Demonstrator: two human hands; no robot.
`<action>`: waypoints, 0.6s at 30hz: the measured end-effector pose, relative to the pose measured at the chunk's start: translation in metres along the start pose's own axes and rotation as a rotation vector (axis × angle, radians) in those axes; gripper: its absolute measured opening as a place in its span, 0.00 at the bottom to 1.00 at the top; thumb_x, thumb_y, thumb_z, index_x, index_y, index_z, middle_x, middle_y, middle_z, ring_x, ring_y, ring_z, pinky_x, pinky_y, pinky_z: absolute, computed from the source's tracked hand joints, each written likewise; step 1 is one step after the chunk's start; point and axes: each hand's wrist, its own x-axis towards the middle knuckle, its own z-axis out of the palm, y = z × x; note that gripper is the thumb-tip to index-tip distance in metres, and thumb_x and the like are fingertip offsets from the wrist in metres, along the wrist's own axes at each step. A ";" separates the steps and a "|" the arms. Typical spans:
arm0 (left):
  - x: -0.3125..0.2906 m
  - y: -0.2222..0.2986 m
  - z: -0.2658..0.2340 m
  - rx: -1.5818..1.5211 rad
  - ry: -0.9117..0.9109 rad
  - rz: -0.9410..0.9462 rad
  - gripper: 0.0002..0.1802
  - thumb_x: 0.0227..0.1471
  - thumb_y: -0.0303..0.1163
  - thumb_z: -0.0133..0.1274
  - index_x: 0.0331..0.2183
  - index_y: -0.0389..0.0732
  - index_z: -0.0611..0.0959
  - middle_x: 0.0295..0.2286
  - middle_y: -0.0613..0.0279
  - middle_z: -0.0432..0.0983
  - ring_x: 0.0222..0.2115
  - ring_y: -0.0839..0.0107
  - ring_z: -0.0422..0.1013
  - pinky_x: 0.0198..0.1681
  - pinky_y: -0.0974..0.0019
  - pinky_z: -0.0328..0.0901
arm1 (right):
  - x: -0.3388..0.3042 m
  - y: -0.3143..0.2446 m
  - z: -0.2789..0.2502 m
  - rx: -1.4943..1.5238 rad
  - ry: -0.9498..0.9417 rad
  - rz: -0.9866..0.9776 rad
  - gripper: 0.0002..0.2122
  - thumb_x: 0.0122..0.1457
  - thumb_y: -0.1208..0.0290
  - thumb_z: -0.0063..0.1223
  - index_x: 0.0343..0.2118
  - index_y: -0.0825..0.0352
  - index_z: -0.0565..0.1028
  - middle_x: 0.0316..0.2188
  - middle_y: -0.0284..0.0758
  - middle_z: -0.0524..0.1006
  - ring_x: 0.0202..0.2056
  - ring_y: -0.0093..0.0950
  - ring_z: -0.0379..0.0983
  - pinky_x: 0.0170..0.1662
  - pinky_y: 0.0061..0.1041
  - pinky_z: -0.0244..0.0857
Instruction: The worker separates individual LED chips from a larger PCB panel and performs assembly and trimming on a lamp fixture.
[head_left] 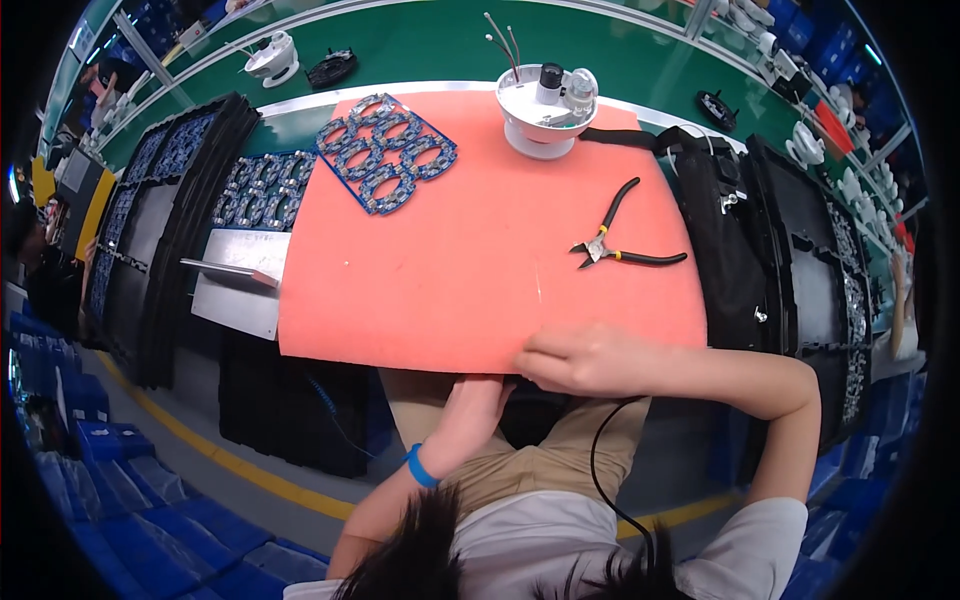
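Note:
My right hand (pixel 580 358) rests at the front edge of the salmon-coloured mat (pixel 450 270), its fingers curled together; whatever they may hold is hidden. Just left of it, my left hand (pixel 474 405) reaches up to the mat's front edge, and its fingers disappear beneath it. A blue band circles the left wrist. On the mat's right side lie side cutters (pixel 597 246) with black and yellow handles, jaws apart. At the far edge stands a round white device housing (pixel 540 125) with wires and a clear dome part. A panel of blue ring-shaped circuit boards (pixel 388 155) lies far left.
Left of the mat are more ring boards (pixel 262 190), a metal plate fixture (pixel 237 285) and black trays (pixel 165 225). A black bag (pixel 735 240) and black trays (pixel 808 290) flank the right. Behind runs a green conveyor belt (pixel 420 50) carrying white housings.

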 end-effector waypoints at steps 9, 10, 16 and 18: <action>-0.002 0.040 -0.099 -0.290 -0.150 -0.097 0.08 0.52 0.25 0.56 0.36 0.32 0.83 0.29 0.53 0.80 0.30 0.70 0.77 0.35 0.70 0.71 | -0.001 0.067 -0.008 -0.256 0.077 -0.044 0.09 0.49 0.75 0.50 0.35 0.67 0.73 0.32 0.32 0.71 0.35 0.29 0.72 0.32 0.26 0.72; 0.002 0.036 -0.111 -0.209 -0.031 -0.112 0.07 0.51 0.24 0.56 0.35 0.33 0.83 0.27 0.54 0.80 0.27 0.71 0.76 0.32 0.71 0.69 | -0.002 0.071 -0.008 -0.214 -0.003 0.008 0.08 0.49 0.75 0.50 0.34 0.67 0.73 0.32 0.32 0.71 0.35 0.30 0.72 0.33 0.27 0.72; 0.040 -0.017 -0.155 0.403 0.561 -0.036 0.09 0.51 0.21 0.53 0.36 0.32 0.80 0.35 0.50 0.72 0.37 0.57 0.71 0.39 0.60 0.66 | 0.008 0.036 -0.014 0.024 -0.160 -0.066 0.10 0.46 0.71 0.57 0.31 0.67 0.71 0.29 0.36 0.70 0.34 0.34 0.72 0.35 0.31 0.70; 0.048 -0.030 -0.165 0.455 0.544 -0.003 0.09 0.51 0.22 0.53 0.36 0.32 0.80 0.34 0.50 0.72 0.36 0.56 0.71 0.39 0.60 0.66 | 0.005 0.011 -0.002 0.122 -0.120 -0.167 0.07 0.48 0.72 0.52 0.29 0.67 0.70 0.29 0.34 0.70 0.33 0.31 0.73 0.30 0.29 0.71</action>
